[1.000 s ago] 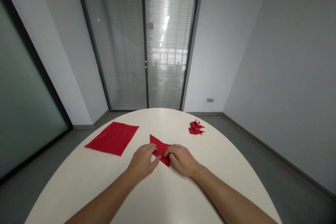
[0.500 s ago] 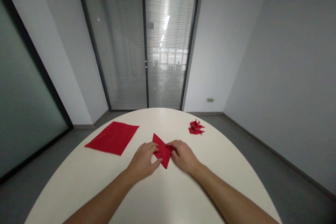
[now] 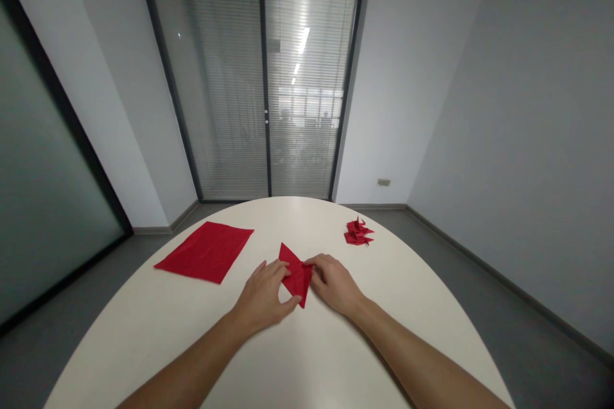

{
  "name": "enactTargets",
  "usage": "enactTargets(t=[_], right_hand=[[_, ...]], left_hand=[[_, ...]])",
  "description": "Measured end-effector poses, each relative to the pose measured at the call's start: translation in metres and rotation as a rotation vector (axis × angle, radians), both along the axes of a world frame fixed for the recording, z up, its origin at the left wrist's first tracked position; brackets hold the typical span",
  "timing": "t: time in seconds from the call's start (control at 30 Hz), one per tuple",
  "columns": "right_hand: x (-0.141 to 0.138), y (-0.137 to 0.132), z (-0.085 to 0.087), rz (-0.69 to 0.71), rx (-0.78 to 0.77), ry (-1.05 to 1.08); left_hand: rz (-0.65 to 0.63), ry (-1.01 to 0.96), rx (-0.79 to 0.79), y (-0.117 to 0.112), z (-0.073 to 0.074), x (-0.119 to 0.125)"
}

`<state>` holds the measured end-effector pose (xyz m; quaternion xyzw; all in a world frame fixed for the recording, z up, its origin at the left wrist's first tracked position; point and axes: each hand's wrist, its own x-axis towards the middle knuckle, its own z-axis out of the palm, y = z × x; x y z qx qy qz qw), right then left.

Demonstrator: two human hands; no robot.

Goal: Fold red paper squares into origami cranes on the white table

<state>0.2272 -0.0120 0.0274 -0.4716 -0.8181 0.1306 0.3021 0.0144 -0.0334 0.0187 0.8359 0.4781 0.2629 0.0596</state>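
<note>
Turned slightly since a second ago, our folded, angular red paper [image 3: 297,278] lies on the round white table [image 3: 307,364], left hand [image 3: 261,297] spread across its left side, right hand [image 3: 336,284] grip unclear; aligned edges should crease best.

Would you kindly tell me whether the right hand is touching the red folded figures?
No, the right hand is at the folded red paper, and the red folded figures lie apart, farther back on the table.
</note>
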Motion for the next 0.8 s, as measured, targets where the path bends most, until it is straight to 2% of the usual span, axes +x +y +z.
enactTargets(t=[0.27,0.57,0.8], right_hand=[[-0.0002,-0.0001,-0.0007,0.002,0.012,0.021],[-0.0002,-0.0013,0.0023,0.027,0.005,0.018],[-0.0006,-0.0017,0.0012,0.022,0.015,0.029]], left_hand=[[-0.003,0.036,0.024,0.0003,-0.0005,-0.0004],[0.038,-0.016,0.057,0.0045,-0.0041,0.0028],[0.004,0.020,0.026,0.0006,-0.0028,-0.0006]])
